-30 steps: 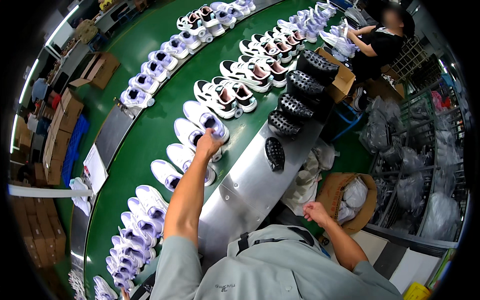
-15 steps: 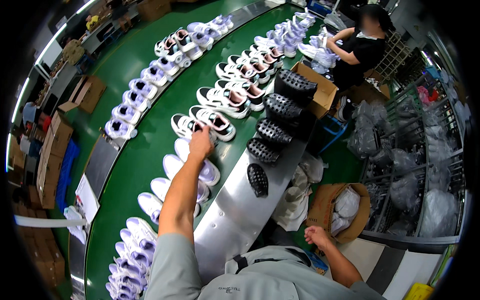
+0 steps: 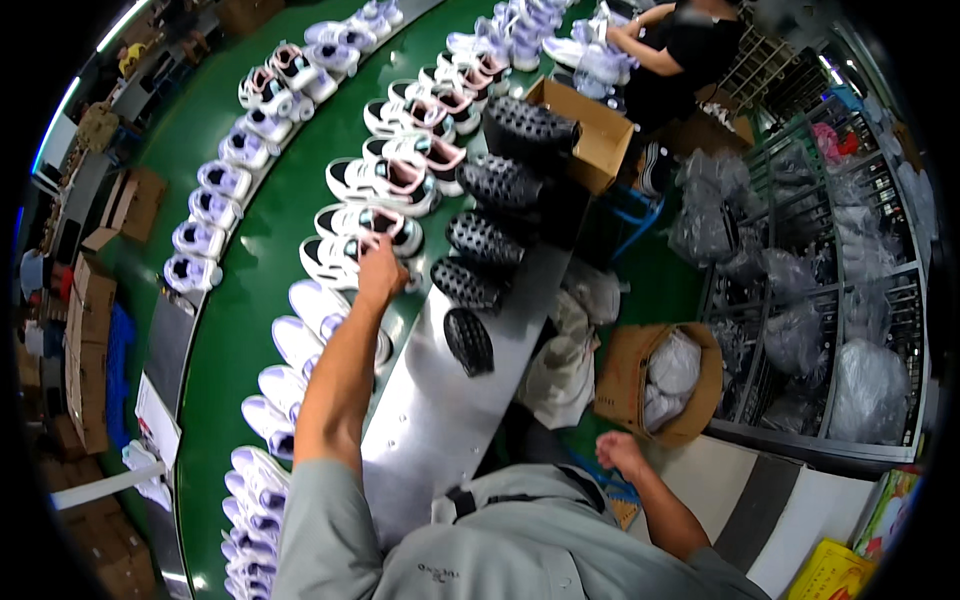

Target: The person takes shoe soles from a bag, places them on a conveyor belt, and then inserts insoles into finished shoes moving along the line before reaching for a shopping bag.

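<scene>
My left hand (image 3: 380,272) reaches forward over the green conveyor belt, its fingers closed at the heel of a white sneaker (image 3: 325,262) with a dark lining. A similar sneaker (image 3: 368,226) with pink inside stands just beyond it. Nearer along the same line are white-and-lilac shoes (image 3: 298,345), partly hidden by my left forearm. My right hand (image 3: 622,452) hangs to the right of my body with its fingers curled in, and nothing shows in it. The closest thing to it is an open cardboard box (image 3: 610,385) with white wrapped bundles inside.
Black studded shoe-shaped pieces (image 3: 468,342) lie along the metal ledge (image 3: 425,425) right of the belt. More lilac shoes (image 3: 215,208) line the far-left rail. A co-worker (image 3: 690,45) handles shoes at the back right, near a cardboard box (image 3: 590,135) and a rack of plastic bags (image 3: 870,400).
The view has shifted, so the belt and shoes sit further left. My left hand stays at the dark-lined sneakers. The fingers of my right hand are more curled.
</scene>
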The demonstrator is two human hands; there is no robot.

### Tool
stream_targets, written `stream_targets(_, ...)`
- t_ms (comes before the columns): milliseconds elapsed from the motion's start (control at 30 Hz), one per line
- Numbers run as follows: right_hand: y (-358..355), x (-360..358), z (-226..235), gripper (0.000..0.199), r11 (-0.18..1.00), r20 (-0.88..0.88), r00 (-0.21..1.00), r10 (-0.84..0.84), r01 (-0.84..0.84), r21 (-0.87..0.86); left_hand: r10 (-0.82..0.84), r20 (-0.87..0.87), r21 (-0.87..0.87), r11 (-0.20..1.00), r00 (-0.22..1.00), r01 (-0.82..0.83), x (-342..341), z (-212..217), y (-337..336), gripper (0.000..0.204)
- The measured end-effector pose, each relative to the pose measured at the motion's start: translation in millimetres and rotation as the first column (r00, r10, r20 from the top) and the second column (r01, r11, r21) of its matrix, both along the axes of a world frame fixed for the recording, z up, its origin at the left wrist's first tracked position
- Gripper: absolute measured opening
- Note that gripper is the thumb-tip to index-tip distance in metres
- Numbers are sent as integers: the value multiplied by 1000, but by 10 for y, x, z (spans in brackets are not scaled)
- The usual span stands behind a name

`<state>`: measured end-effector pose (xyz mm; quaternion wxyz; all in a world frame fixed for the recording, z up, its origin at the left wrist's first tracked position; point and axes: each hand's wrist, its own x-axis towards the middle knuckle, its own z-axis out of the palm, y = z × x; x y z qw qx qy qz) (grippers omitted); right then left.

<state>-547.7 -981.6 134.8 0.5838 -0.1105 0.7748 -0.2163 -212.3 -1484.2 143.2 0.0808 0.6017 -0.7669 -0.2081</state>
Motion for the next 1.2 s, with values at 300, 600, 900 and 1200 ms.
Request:
stream_targets(300,-174,-1,66,19,1000,19,1000,10,-10,9,364,-364,548,828,857,-119,-153,523,1911,88)
stream_targets(600,-1637,830,506,56,584,-686,664,297,-695,-419,377,-616,492,870,692,-36,-482,185,2537,86)
stream_targets(900,-2659,1199,151,52,388,-931,299,211,-900,-201,224,133,-109,972,965,-210,237,150,3386,56)
stream_targets(1200,-2375,984,1448,50,44,-819,534,208,-842,-538,252,160,-154,961,954,-228,350,-160,3667,56)
